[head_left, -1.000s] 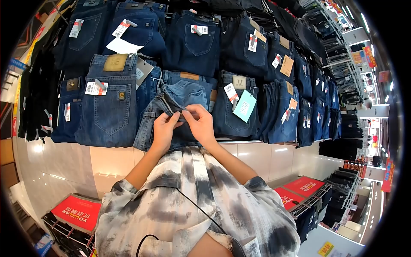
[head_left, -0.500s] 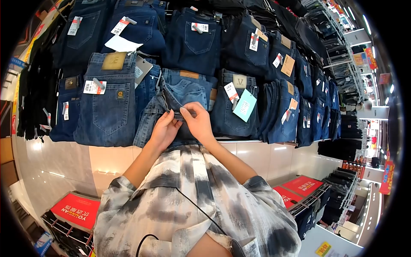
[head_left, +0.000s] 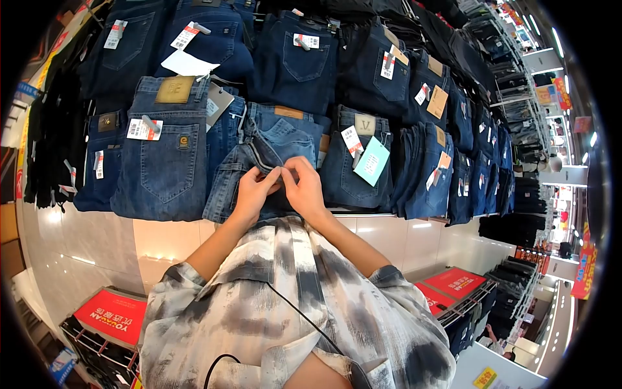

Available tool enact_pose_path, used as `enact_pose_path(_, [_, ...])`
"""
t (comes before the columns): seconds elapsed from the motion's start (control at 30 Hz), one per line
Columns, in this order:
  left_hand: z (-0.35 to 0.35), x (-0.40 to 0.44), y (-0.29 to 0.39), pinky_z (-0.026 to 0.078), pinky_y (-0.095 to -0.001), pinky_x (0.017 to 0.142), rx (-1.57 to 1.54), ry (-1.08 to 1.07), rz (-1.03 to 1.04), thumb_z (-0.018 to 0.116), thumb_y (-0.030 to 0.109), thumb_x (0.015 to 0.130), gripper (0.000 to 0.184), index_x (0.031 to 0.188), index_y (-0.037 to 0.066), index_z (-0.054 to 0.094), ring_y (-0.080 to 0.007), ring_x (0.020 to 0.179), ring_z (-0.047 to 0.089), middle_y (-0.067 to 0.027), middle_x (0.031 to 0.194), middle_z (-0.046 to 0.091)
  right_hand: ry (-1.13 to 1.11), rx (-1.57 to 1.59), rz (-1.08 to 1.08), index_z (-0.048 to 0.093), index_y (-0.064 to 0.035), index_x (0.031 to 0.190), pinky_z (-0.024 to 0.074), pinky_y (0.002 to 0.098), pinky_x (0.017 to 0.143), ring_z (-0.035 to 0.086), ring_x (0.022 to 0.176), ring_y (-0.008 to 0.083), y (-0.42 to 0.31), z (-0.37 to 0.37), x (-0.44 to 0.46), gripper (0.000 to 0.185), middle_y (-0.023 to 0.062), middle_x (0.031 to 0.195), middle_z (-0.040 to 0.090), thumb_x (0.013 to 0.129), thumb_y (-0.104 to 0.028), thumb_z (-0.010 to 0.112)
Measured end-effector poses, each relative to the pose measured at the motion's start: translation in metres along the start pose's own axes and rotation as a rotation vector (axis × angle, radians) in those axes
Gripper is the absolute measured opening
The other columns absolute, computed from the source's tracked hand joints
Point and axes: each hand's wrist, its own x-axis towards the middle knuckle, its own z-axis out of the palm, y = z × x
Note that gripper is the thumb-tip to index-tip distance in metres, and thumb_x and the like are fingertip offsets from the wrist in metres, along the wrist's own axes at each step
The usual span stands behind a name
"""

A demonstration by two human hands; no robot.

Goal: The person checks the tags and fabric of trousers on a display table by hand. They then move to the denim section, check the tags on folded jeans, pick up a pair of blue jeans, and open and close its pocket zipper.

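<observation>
A pair of blue jeans point(head_left: 225, 178) lies in front of me, its fly turned open and the zipper point(head_left: 258, 153) showing along the dark flap. My left hand point(head_left: 256, 198) pinches the lower end of this flap between thumb and fingers. Right beside it, my right hand point(head_left: 303, 189) also grips the jeans' fly, thumb and forefinger closed, the fingertips of both hands nearly touching. The exact bit of cloth between the fingertips is partly hidden. Folded jeans point(head_left: 167, 155) with a gold patch lie to the left, and jeans point(head_left: 353, 155) with a turquoise tag point(head_left: 372, 162) to the right.
More folded jeans with price tags point(head_left: 306, 41) fill the display behind. Tiled floor point(head_left: 168, 243) shows below the display edge. Red signs point(head_left: 111, 316) top clothes racks at the lower left and, with another sign point(head_left: 457, 288), at the lower right.
My left hand has shifted slightly up and right, bringing its thumb against the fingers of my right hand. The fly flap is turned so more of the zipper shows.
</observation>
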Motion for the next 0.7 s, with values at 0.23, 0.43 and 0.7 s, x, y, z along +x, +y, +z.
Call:
enact_pose_path(0.23, [-0.003, 0.006, -0.012, 0.052, -0.0266, 0.083, -0.217, 0.014, -0.025, 0.062, 0.015, 0.098, 0.015, 0.106, 0.004, 0.067, -0.0113, 0.091, 0.062, -0.0035, 0.104, 0.068, 0.052, 0.01, 0.038, 0.054, 0.0016, 0.089, 0.0439, 0.0382, 0.08, 0.054, 0.089, 0.0338, 0.013, 0.013, -0.002, 0.009, 0.015, 0.092, 0.056, 0.088, -0.002, 0.063])
enact_pose_path(0.43, [-0.011, 0.017, -0.025, 0.047, -0.0296, 0.09, -0.457, -0.064, -0.147, 0.064, 0.014, 0.095, 0.015, 0.107, 0.006, 0.065, -0.0118, 0.096, 0.061, -0.003, 0.103, 0.068, 0.098, -0.005, 0.101, 0.054, 0.0021, 0.089, 0.0455, 0.0367, 0.078, 0.056, 0.085, 0.0315, 0.024, 0.014, -0.002, 0.01, 0.0147, 0.092, 0.056, 0.089, -0.003, 0.062])
enact_pose_path(0.7, [-0.01, 0.01, -0.015, 0.049, -0.0241, 0.079, -0.183, -0.003, -0.053, 0.066, 0.017, 0.095, 0.017, 0.105, 0.004, 0.067, -0.0081, 0.086, 0.061, -0.0016, 0.101, 0.069, -0.033, -0.062, 0.081, 0.056, 0.0015, 0.088, 0.0478, 0.0357, 0.07, 0.058, 0.078, 0.0305, -0.006, 0.001, 0.006, 0.015, 0.0141, 0.088, 0.057, 0.09, -0.01, 0.065])
